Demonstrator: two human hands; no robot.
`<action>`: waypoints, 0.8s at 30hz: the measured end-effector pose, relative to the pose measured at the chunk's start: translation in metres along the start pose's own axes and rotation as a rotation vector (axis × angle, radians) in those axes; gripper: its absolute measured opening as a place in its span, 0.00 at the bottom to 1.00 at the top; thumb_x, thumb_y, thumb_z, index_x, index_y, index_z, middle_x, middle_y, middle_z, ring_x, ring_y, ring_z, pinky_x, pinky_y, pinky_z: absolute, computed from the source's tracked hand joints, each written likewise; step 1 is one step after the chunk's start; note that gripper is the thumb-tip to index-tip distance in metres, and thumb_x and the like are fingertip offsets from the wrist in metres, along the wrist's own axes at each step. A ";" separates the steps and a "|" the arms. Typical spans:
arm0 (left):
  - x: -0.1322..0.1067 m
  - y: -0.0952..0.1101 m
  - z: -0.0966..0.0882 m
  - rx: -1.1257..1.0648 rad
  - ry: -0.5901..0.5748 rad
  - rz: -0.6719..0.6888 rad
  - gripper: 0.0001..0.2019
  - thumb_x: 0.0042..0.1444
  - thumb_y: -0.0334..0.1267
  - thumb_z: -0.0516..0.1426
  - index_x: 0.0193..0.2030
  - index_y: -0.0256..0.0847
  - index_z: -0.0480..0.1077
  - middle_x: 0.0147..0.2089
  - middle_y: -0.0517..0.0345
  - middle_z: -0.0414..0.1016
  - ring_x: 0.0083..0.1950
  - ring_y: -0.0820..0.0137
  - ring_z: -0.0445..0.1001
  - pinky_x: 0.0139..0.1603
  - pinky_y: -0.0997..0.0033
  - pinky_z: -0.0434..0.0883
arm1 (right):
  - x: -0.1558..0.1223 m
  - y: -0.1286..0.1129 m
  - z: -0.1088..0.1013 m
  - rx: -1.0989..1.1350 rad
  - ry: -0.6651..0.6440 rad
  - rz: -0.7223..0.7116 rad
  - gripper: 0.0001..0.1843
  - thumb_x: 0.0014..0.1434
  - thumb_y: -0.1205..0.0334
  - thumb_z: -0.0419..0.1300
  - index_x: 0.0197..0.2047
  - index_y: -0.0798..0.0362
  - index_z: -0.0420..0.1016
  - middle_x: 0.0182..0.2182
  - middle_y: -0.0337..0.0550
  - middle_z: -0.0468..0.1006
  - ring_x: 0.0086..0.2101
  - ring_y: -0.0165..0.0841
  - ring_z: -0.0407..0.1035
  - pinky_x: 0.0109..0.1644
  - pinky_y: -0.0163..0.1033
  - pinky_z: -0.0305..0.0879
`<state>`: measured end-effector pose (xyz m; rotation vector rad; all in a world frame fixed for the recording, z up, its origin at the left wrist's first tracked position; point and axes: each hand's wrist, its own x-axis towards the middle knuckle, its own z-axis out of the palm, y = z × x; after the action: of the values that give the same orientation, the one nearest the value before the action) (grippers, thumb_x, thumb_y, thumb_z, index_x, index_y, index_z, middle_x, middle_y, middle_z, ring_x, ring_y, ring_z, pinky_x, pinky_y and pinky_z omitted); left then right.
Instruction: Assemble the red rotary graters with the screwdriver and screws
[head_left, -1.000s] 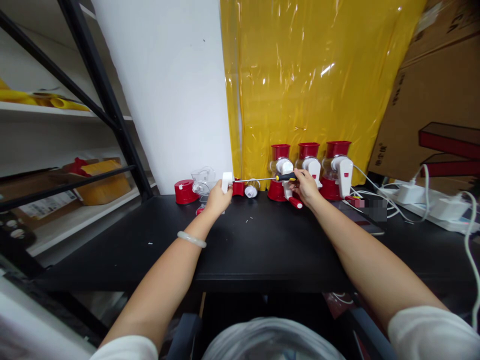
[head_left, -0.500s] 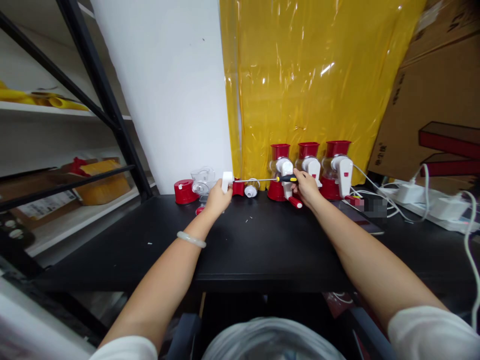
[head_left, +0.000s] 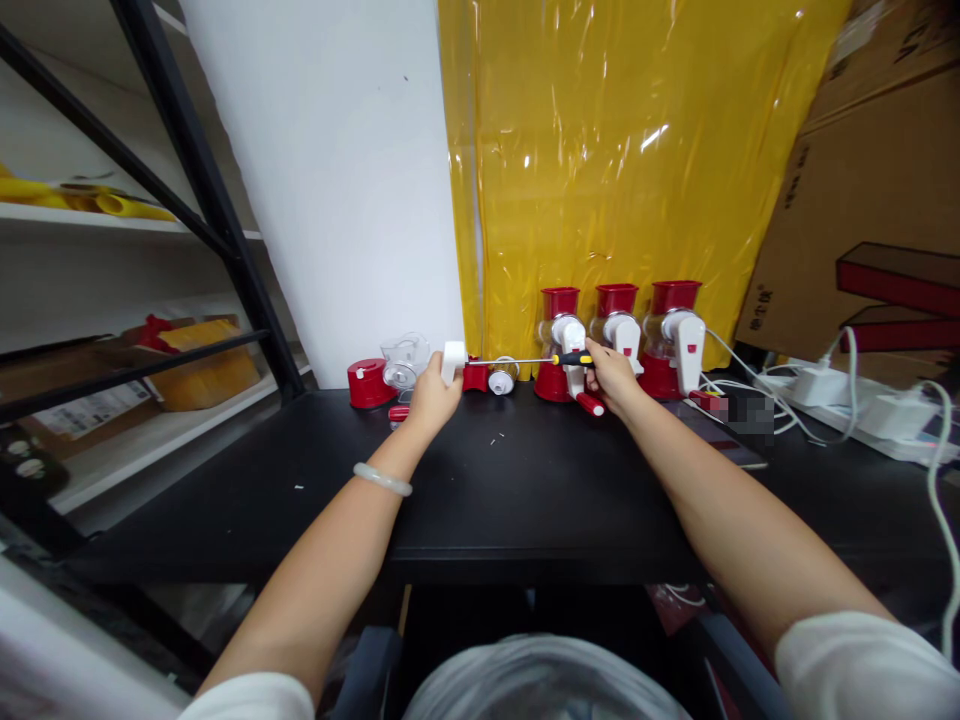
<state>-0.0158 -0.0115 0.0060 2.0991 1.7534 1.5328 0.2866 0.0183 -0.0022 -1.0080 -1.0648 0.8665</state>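
Observation:
My left hand (head_left: 436, 392) is closed on a white plastic crank arm (head_left: 453, 356), its rounded end showing above the fingers. My right hand (head_left: 613, 374) grips a screwdriver (head_left: 573, 358) by its black-and-yellow handle. The metal shaft lies level and points left toward the crank arm; whether its tip touches is too small to tell. Behind the shaft are a red plastic part (head_left: 475, 377) and a grater drum (head_left: 503, 377). Left of my left hand stand a red base (head_left: 370, 384) and a clear grater housing (head_left: 406, 358). A small red piece (head_left: 398, 412) lies beside my left wrist.
Three assembled red-and-white rotary graters (head_left: 561, 305) stand along the back right. Beyond them are white cables and a power strip (head_left: 885, 425), with a dark flat device (head_left: 720, 440) nearby. A black-framed shelf (head_left: 187, 150) borders the black table (head_left: 510, 500) on the left.
My left hand and the crank arm have shifted very slightly, uncovering more of the small red piece. The screwdriver and my right hand stay almost where they were.

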 end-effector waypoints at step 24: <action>-0.004 0.008 -0.005 -0.065 0.126 0.173 0.08 0.55 0.34 0.58 0.41 0.42 0.64 0.35 0.55 0.73 0.37 0.63 0.74 0.39 0.67 0.70 | 0.002 0.005 0.001 0.049 -0.038 0.087 0.22 0.56 0.42 0.62 0.26 0.49 0.61 0.08 0.31 0.59 0.09 0.25 0.51 0.11 0.31 0.47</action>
<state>-0.0125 -0.0201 0.0111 2.2200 1.5682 1.7758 0.2860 0.0221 -0.0059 -1.0062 -1.0329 0.9819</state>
